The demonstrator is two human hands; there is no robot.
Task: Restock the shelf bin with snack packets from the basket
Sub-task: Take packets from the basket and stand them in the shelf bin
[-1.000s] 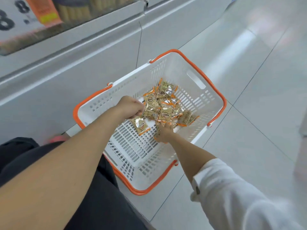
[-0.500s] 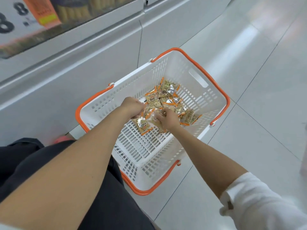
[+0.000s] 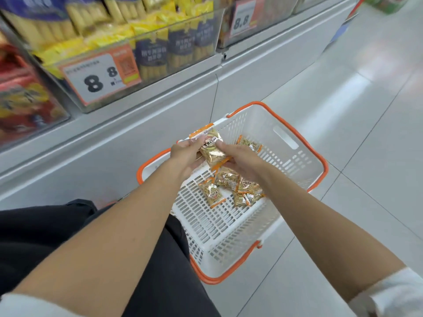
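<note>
A white basket with an orange rim (image 3: 286, 138) stands on the floor in front of me. Several gold-and-orange snack packets (image 3: 238, 188) lie on its bottom, and one more packet (image 3: 250, 144) rests near the far wall. Above the basket, both hands hold a small bunch of lifted packets (image 3: 211, 145). My left hand (image 3: 186, 156) grips the bunch from the left with its fingers curled over the top. My right hand (image 3: 240, 160) holds it from the right and underneath. A clear shelf bin (image 3: 146, 72) with yellow and purple packs sits up left.
A price card reading 8.8 (image 3: 100, 78) hangs on the bin front. Another bin with red packs (image 3: 25, 106) is at far left, and a second price card (image 3: 242, 19) is further right. Grey cabinet panels (image 3: 114, 152) run below the bins. Glossy white floor tiles (image 3: 366, 133) spread to the right.
Both hands have lifted out of the basket holding a bunch of packets. My view has tilted up, bringing the shelf bins and price cards into sight.
</note>
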